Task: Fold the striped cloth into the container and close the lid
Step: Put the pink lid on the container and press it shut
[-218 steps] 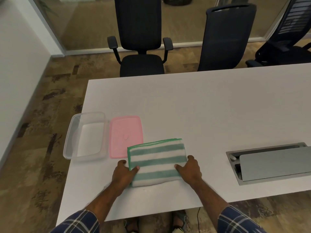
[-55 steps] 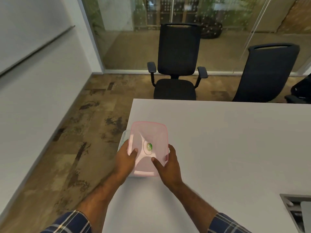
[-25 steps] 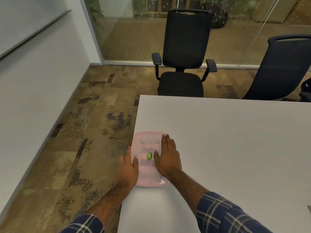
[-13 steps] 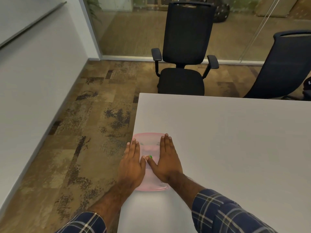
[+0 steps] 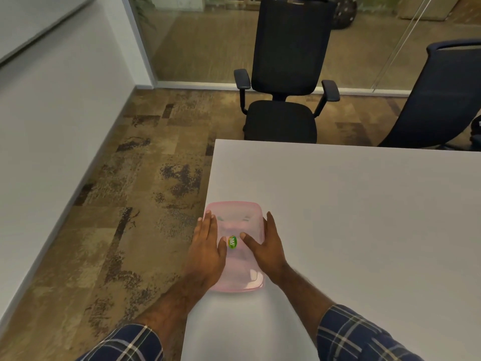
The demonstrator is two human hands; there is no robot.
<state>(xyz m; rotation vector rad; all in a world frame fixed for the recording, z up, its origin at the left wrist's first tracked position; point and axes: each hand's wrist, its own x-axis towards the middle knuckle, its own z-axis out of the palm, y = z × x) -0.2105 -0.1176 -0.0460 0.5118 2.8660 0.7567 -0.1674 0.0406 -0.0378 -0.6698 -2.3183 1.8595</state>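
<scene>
Pink lid (image 5: 235,222) sits on top of the container, at the left edge of the white counter (image 5: 351,209), near its left corner on my side. The container body is almost wholly covered by the lid; I cannot make out its walls. Faint green marks show through the translucent lid toward its far end, too blurred to identify as the striped cloth.

My left hand (image 5: 207,247) lies flat along the lid's left side, fingers straight and together, thumb tip beside the small green oval sticker (image 5: 232,242) at the lid's centre. My right hand (image 5: 268,246) lies flat along the right side, fingers extended past the lid's right edge, thumb angled inward toward the sticker. Neither grip is clamped on anything: both palms are spread and pressed down on the lid.

A black office chair (image 5: 283,74) stands beyond the counter's far edge; a second dark chair (image 5: 442,100) stands to its right.
</scene>
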